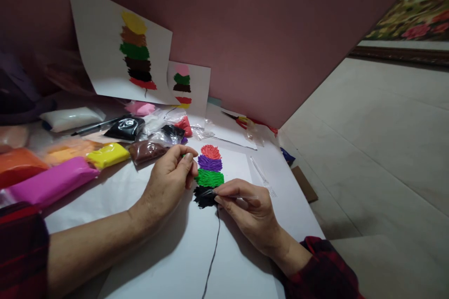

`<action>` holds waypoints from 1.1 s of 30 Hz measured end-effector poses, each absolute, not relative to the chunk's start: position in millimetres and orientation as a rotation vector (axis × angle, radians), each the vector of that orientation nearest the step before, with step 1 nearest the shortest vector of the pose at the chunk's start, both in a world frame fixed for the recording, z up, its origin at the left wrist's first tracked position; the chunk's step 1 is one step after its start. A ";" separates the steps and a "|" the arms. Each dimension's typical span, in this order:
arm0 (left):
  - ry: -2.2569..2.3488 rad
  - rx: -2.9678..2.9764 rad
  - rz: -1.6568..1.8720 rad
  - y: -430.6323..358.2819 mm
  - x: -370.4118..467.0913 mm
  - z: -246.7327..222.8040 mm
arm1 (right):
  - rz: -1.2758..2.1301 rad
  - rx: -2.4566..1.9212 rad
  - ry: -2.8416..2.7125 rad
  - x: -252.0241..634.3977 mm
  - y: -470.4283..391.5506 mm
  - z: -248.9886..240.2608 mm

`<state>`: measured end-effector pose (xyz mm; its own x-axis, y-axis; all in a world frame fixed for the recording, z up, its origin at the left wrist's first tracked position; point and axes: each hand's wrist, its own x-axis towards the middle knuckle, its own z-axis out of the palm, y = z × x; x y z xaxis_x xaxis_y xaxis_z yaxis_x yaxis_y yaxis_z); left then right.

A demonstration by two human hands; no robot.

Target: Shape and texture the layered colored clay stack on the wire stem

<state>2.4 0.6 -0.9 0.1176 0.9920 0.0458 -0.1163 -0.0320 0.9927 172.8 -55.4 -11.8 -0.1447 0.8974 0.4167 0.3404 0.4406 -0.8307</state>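
Note:
On a white sheet of paper [168, 252] lies a column of textured clay patches: coral red [211, 152], purple [209, 163], green [210, 178] and, lowest, black clay [202, 197]. My right hand [250, 217] pinches a thin clear plastic tool, its tip at the right part of the black patch; its kind is hard to make out. A dark curved line [213, 254] runs down the paper below the patch. My left hand [171, 173] hovers left of the column with fingers curled together; a speck of green shows near the fingertips, but what they hold is unclear.
Bagged clay in several colours, such as magenta [56, 182] and yellow [108, 155], lies at left. Two sheets with similar patches [105, 56] lean on the wall. A clear plastic fork [263, 177], a thin metal rod [228, 141] and scissors [240, 121] lie right and behind.

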 end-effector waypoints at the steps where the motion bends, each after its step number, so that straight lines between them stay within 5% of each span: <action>1: 1.021 1.207 1.198 0.8 2.3 -1.1 | 0.708 -1.075 -1.707 172.7 -55.4 -12.1; 33: 1.009 1.186 1.208 -0.3 1.8 1.1 | 0.574 -1.040 -1.738 166.3 -56.1 -6.1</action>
